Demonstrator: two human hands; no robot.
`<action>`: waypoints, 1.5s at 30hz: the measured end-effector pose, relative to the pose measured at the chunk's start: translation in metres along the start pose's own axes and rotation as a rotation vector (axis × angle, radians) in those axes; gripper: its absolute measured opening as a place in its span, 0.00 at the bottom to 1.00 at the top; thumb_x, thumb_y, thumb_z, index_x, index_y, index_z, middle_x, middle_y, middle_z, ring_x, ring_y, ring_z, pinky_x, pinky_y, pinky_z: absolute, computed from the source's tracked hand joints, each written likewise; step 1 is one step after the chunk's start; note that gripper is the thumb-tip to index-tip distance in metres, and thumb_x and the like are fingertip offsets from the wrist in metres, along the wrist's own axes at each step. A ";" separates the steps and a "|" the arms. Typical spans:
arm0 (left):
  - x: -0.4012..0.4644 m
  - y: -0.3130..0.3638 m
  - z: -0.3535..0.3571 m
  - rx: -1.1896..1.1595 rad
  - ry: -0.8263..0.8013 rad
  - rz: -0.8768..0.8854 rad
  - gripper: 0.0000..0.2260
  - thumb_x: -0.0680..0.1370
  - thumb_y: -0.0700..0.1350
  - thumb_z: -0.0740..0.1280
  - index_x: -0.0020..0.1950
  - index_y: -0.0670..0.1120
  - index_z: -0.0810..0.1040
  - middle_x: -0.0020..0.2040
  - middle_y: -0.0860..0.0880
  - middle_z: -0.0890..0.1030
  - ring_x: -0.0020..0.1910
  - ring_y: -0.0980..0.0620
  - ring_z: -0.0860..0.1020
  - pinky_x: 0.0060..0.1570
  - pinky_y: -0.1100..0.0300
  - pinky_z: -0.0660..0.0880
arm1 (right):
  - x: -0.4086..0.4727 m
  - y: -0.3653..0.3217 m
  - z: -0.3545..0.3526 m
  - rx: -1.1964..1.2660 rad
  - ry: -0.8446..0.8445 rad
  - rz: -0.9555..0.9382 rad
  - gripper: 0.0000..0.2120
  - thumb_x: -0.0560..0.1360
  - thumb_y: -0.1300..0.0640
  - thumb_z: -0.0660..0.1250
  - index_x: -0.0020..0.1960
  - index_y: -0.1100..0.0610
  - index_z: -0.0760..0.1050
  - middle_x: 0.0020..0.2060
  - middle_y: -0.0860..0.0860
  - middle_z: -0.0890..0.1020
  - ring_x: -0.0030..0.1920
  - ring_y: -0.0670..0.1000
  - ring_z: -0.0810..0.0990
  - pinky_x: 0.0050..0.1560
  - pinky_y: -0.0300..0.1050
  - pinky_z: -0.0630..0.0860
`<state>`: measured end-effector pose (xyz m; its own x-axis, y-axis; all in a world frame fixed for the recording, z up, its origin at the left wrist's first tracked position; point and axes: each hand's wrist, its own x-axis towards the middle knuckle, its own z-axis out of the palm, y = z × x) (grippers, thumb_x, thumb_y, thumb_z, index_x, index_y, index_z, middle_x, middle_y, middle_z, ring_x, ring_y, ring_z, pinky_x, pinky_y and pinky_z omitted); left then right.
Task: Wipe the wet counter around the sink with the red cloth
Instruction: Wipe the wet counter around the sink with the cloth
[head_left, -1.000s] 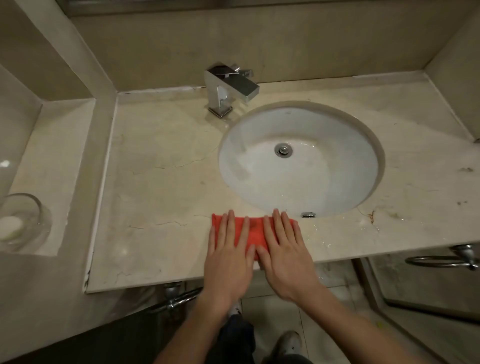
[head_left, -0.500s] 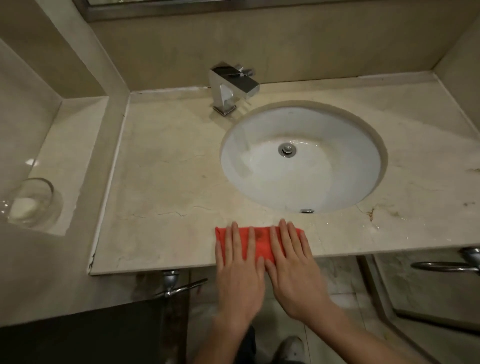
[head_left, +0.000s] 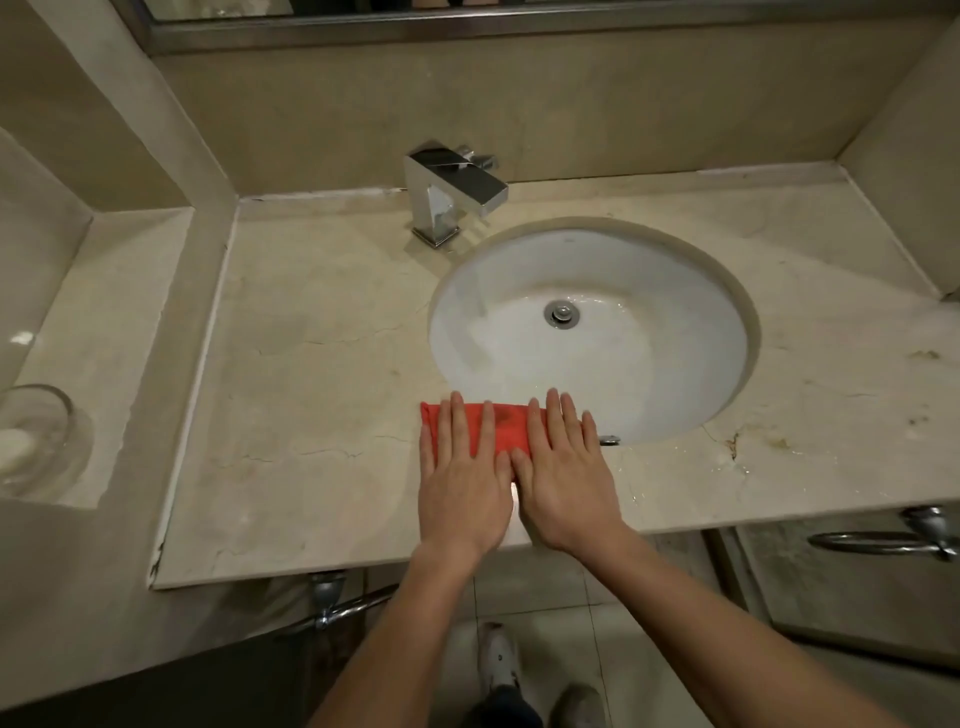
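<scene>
Both flat, fingers straight: left hand (head_left: 464, 475) and right hand (head_left: 563, 475) side by side, pressing the red cloth (head_left: 506, 428) down, no curled grip on it. Cloth folded on the desk (head_left: 311, 415) at the near rim of the sink (head_left: 675, 291). Probably early to midway: droplets and a wet sheen visible right of the hands, stains near the far right corner, faucet (head_left: 449, 195) surround apparently unwiped.

The surface (head_left: 322, 364) is cracked, faintly glossy beige marble, the sink (head_left: 675, 312) smooth glazed white ceramic, the tap (head_left: 452, 192) mirror-bright chromed metal, the red cloth (head_left: 506, 426) matt fabric.
</scene>
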<state>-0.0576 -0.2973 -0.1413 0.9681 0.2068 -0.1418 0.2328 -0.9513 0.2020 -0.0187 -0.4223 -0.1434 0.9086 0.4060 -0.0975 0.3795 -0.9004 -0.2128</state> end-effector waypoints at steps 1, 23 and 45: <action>-0.009 0.003 0.002 -0.001 -0.012 0.009 0.28 0.81 0.55 0.35 0.80 0.48 0.42 0.80 0.40 0.42 0.79 0.43 0.38 0.77 0.42 0.41 | -0.010 0.002 0.001 -0.011 0.014 -0.006 0.30 0.84 0.46 0.43 0.80 0.62 0.53 0.79 0.63 0.53 0.80 0.60 0.50 0.80 0.57 0.45; -0.028 0.085 0.009 0.026 -0.026 0.071 0.30 0.80 0.55 0.32 0.80 0.45 0.43 0.79 0.37 0.41 0.78 0.38 0.37 0.76 0.40 0.41 | -0.051 0.069 -0.015 -0.116 0.017 0.075 0.30 0.84 0.48 0.43 0.79 0.66 0.53 0.78 0.64 0.55 0.80 0.61 0.53 0.79 0.60 0.52; -0.038 0.141 0.022 -0.048 -0.004 0.103 0.28 0.83 0.53 0.35 0.80 0.43 0.51 0.79 0.36 0.50 0.79 0.37 0.46 0.76 0.40 0.51 | -0.074 0.118 -0.022 -0.103 0.072 0.160 0.32 0.83 0.46 0.45 0.79 0.68 0.54 0.78 0.65 0.57 0.79 0.61 0.56 0.79 0.58 0.53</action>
<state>-0.0634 -0.4440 -0.1287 0.9867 0.1079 -0.1220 0.1368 -0.9555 0.2615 -0.0373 -0.5619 -0.1399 0.9674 0.2481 -0.0518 0.2422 -0.9652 -0.0991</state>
